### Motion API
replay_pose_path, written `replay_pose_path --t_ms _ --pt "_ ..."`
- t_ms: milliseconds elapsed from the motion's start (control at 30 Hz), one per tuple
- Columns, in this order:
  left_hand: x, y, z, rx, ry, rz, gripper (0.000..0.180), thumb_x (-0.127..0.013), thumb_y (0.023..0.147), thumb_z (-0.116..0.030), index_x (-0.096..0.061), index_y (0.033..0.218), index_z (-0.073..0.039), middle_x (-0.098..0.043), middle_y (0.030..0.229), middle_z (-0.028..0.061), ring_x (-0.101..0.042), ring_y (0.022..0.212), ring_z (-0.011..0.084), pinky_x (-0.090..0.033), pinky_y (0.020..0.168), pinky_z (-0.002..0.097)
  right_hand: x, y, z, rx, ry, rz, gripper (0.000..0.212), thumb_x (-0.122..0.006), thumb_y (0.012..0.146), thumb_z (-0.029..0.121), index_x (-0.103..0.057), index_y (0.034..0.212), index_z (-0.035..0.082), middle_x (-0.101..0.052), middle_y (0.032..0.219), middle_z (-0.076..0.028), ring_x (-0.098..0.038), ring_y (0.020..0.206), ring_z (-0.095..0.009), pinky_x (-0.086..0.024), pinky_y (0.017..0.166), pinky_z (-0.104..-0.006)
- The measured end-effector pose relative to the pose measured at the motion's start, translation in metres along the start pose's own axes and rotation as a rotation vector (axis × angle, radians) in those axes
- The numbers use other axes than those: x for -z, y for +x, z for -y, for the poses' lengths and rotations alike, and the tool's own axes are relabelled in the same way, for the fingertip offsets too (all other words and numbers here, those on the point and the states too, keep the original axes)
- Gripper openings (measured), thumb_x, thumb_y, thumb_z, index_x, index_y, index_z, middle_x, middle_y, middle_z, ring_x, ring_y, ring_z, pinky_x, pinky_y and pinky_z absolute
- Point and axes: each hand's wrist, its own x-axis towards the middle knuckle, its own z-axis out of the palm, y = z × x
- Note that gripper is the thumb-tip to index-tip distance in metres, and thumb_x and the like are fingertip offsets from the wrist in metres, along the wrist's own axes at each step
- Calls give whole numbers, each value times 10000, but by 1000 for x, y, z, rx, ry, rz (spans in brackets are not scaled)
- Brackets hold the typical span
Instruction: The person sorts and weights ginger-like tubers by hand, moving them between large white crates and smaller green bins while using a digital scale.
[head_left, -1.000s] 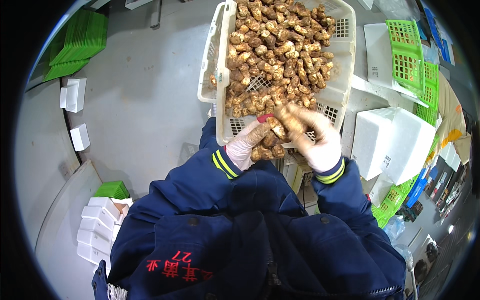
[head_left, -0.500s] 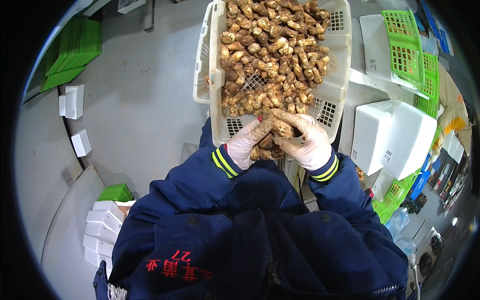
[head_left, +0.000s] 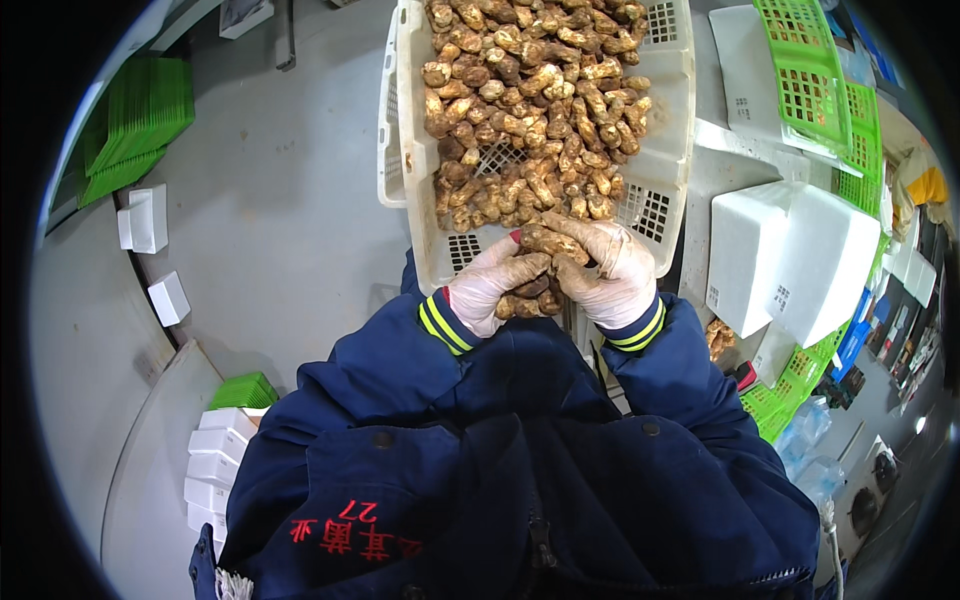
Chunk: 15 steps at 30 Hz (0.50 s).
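Note:
A white plastic crate (head_left: 678, 110) with mesh panels holds a heap of brown, knobbly mushrooms (head_left: 540, 110). At its near end, both my hands, in thin whitish gloves, come together. My right hand (head_left: 618, 272) pinches one pale brown mushroom (head_left: 555, 243) lying crosswise between the hands. My left hand (head_left: 485, 290) is closed from the other side, its thumb reaching toward that mushroom; a red bit shows at a fingertip. Just below the fingers sit several darker mushrooms (head_left: 530, 300). Whether the left fingers cradle these or they rest on something is hidden.
Under the crate's left side shows another white crate (head_left: 391, 140). White foam boxes (head_left: 790, 260) and green mesh baskets (head_left: 805, 75) stand at the right. Green baskets (head_left: 135, 120) and small white boxes (head_left: 148, 218) are along the left wall.
The mushroom between my hands has turned from slanting to lying more level. My right fingers have shifted over its top. The whole view has moved slightly.

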Motion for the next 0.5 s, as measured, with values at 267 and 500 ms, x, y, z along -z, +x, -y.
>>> replay_pose_path --t_ms 267,500 --pt "6 4 -2 89 100 49 435 -596 916 -197 -439 1264 13 -572 1138 153 -612 1039 300 -567 820 470 25 -51 -20 -690 673 -455 263 -594 896 35 -624 1151 -22 -685 977 -99 -612 746 -96 -485 685 -211" --pt "-4 8 -15 208 174 66 539 -611 895 -219 -376 1344 -36 -496 1259 184 -552 1110 433 -541 825 559 -25 -191 -44 -1450 1090 -501 251 -570 894 198 -669 977 -18 -595 636 -59 -499 465 -119 -400 432 -242"
